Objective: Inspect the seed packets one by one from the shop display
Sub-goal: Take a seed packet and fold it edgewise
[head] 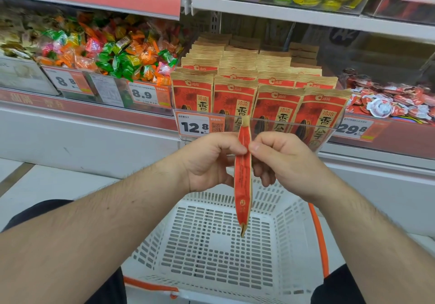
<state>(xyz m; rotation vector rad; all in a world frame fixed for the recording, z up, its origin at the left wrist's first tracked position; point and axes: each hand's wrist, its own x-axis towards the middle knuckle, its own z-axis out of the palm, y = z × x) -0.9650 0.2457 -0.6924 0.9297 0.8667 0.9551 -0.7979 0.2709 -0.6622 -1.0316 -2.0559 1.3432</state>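
Both hands, left hand (207, 160) and right hand (280, 155), pinch one seed packet (243, 186) edge-on between them above the basket (211, 245), looks light and crinkly, so gripping the flat faces seems safest.

Bright, even overhead store lighting; shadows soft. Wide-angle distortion bends the shelf rails (306, 9) at the edges. Upper shelves appear slightly blurred.

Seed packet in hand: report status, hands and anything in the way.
Left hand and right hand both pinch the seed packet, held edge-on above the white basket. Display packets upright behind. Nothing in the way.
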